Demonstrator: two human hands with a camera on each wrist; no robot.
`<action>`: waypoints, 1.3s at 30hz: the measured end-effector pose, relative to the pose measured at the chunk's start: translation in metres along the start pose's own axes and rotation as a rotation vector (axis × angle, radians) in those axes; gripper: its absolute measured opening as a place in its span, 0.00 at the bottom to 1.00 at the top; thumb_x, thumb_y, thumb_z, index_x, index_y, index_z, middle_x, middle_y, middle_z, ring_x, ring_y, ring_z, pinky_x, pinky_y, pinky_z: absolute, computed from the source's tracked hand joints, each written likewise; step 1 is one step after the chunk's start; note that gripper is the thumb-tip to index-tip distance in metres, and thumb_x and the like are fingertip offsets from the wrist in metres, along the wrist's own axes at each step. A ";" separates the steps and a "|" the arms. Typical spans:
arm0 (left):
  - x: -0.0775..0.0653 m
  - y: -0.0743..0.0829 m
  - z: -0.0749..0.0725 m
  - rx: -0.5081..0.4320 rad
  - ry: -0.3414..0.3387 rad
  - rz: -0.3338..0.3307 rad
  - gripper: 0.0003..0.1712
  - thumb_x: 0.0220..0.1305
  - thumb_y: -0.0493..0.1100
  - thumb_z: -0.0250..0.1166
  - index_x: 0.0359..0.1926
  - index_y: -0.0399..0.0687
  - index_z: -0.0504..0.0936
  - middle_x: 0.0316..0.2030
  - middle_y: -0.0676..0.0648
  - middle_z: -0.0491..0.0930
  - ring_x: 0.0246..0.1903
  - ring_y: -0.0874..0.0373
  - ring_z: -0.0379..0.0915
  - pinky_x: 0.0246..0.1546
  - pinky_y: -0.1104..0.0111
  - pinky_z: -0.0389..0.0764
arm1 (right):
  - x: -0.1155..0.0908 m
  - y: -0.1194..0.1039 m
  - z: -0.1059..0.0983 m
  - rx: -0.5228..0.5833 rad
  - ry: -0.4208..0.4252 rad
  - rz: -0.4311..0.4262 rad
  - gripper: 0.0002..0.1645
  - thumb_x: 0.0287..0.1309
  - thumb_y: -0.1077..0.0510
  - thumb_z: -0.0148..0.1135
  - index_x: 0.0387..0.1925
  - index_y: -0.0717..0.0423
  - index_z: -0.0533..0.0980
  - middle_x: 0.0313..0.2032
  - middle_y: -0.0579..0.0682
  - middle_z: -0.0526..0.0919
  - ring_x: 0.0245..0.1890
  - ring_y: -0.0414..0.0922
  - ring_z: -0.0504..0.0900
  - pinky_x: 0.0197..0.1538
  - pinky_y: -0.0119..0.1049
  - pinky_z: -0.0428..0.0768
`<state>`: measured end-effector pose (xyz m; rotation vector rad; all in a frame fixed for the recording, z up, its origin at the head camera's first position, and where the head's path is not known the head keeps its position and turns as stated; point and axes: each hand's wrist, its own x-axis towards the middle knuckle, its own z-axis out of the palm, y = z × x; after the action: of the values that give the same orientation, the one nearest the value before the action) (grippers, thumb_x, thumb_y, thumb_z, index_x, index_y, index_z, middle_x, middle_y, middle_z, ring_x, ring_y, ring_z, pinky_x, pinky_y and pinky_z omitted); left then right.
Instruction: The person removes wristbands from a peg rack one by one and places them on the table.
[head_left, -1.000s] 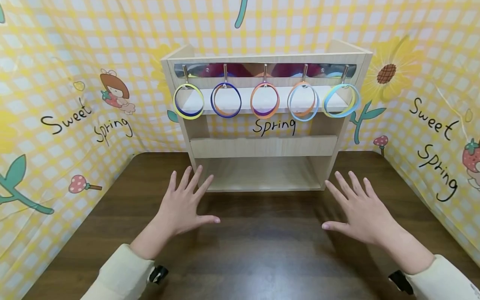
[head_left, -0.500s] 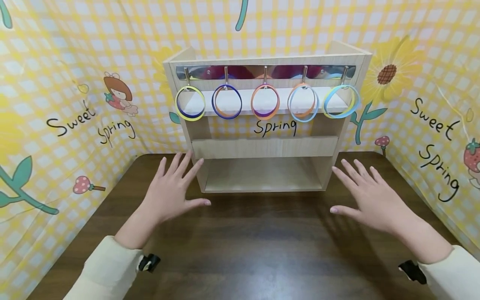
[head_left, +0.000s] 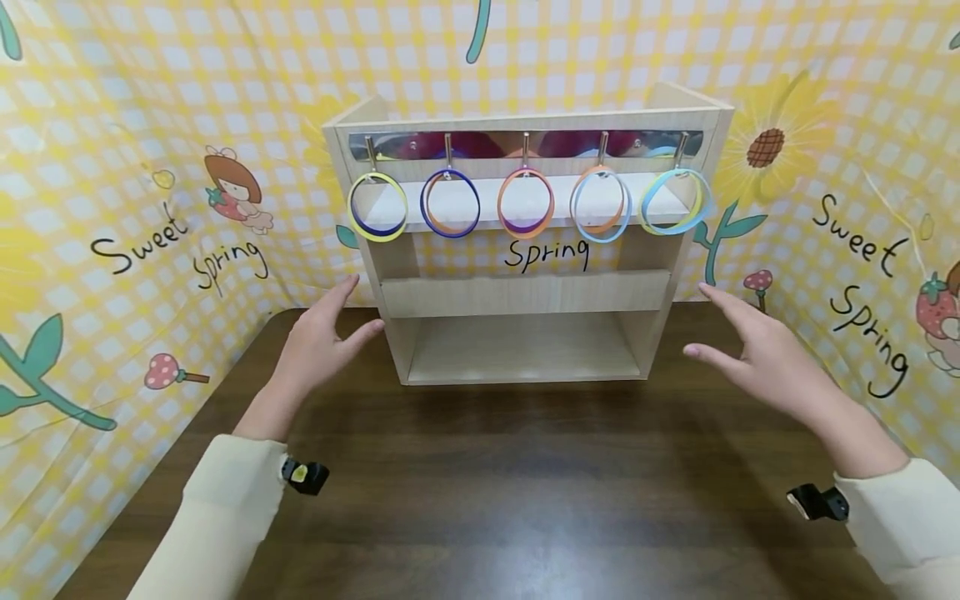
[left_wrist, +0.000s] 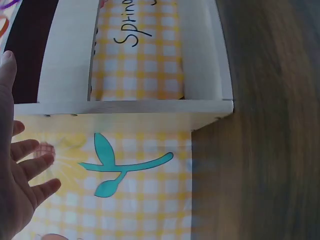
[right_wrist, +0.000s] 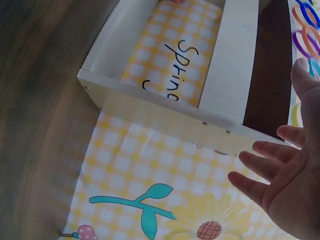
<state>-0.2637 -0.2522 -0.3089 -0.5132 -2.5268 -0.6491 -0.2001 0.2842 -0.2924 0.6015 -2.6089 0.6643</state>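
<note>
A pale wooden shelf unit point(head_left: 525, 296) stands at the back of the table. From hooks on its metal rail point(head_left: 487, 145) hang several thin rings in overlapping pairs: a yellow ring point(head_left: 377, 239) over a dark blue one at the left, then a blue ring point(head_left: 477, 204), an orange ring point(head_left: 527, 236) and light blue rings farther right. Beside the unit's left side is my left hand point(head_left: 311, 346), fingers extended and thumb apart, holding nothing. My right hand point(head_left: 780, 367) is raised off the right side, also bare, its fingers spread in the right wrist view.
Dark wooden table point(head_left: 487, 467) reaches from the unit toward me. Yellow checked cloth point(head_left: 247, 92) encloses the back and both sides. Black wrist cameras point(head_left: 306, 477) sit at both cream sleeves.
Both hands have moved outward and forward to the unit's two sides. They have turned from palms down to palms facing inward. The rings hang as before.
</note>
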 end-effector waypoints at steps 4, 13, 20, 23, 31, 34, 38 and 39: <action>0.010 -0.003 0.007 -0.178 0.025 -0.042 0.43 0.64 0.55 0.65 0.73 0.47 0.59 0.68 0.40 0.63 0.65 0.43 0.62 0.58 0.46 0.66 | 0.008 0.005 0.002 0.095 0.145 -0.030 0.42 0.55 0.58 0.71 0.68 0.61 0.64 0.59 0.65 0.73 0.57 0.57 0.73 0.57 0.40 0.72; 0.035 0.010 0.017 -0.649 0.065 -0.145 0.38 0.66 0.42 0.63 0.72 0.37 0.59 0.66 0.35 0.65 0.62 0.40 0.65 0.56 0.58 0.73 | 0.024 0.018 0.004 0.478 0.280 0.018 0.31 0.61 0.70 0.62 0.65 0.66 0.65 0.52 0.48 0.79 0.50 0.31 0.76 0.48 0.20 0.73; 0.044 0.009 0.028 -0.823 0.098 -0.203 0.35 0.67 0.40 0.61 0.71 0.35 0.59 0.64 0.32 0.65 0.62 0.39 0.65 0.50 0.70 0.75 | 0.034 0.012 0.001 0.850 0.363 0.013 0.23 0.59 0.74 0.60 0.55 0.59 0.74 0.45 0.46 0.82 0.46 0.37 0.81 0.45 0.23 0.77; 0.048 -0.002 0.036 -0.829 0.117 -0.265 0.36 0.67 0.42 0.61 0.72 0.38 0.59 0.65 0.35 0.66 0.63 0.44 0.64 0.52 0.70 0.73 | 0.040 0.006 -0.002 0.944 0.371 0.021 0.20 0.60 0.73 0.60 0.53 0.59 0.74 0.44 0.50 0.82 0.43 0.38 0.82 0.43 0.25 0.78; 0.053 0.016 0.029 -0.862 0.161 -0.254 0.33 0.66 0.37 0.61 0.68 0.31 0.63 0.62 0.31 0.68 0.57 0.48 0.69 0.49 0.72 0.73 | 0.055 -0.005 -0.011 1.084 0.391 0.109 0.16 0.61 0.67 0.62 0.50 0.59 0.75 0.41 0.52 0.83 0.42 0.41 0.84 0.40 0.29 0.81; 0.052 0.025 0.024 -0.858 0.178 -0.227 0.31 0.65 0.35 0.61 0.67 0.29 0.64 0.60 0.29 0.69 0.56 0.49 0.71 0.48 0.73 0.73 | 0.060 -0.009 -0.014 1.130 0.394 0.142 0.16 0.60 0.65 0.64 0.49 0.60 0.75 0.41 0.52 0.83 0.41 0.41 0.84 0.40 0.30 0.81; 0.053 0.028 0.024 -0.859 0.203 -0.192 0.29 0.65 0.33 0.60 0.65 0.26 0.66 0.58 0.30 0.72 0.52 0.54 0.73 0.47 0.73 0.74 | 0.064 -0.012 -0.017 1.198 0.395 0.155 0.15 0.60 0.64 0.64 0.48 0.61 0.75 0.40 0.53 0.83 0.41 0.42 0.84 0.41 0.32 0.81; 0.053 0.028 0.024 -0.862 0.210 -0.187 0.29 0.64 0.32 0.60 0.64 0.25 0.66 0.57 0.29 0.72 0.51 0.56 0.74 0.46 0.73 0.74 | 0.065 -0.013 -0.017 1.208 0.396 0.157 0.15 0.60 0.64 0.64 0.48 0.62 0.75 0.40 0.53 0.82 0.40 0.43 0.84 0.41 0.32 0.81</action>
<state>-0.3026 -0.2042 -0.2899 -0.4474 -2.0134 -1.7740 -0.2434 0.2632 -0.2442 0.4717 -1.6668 2.1579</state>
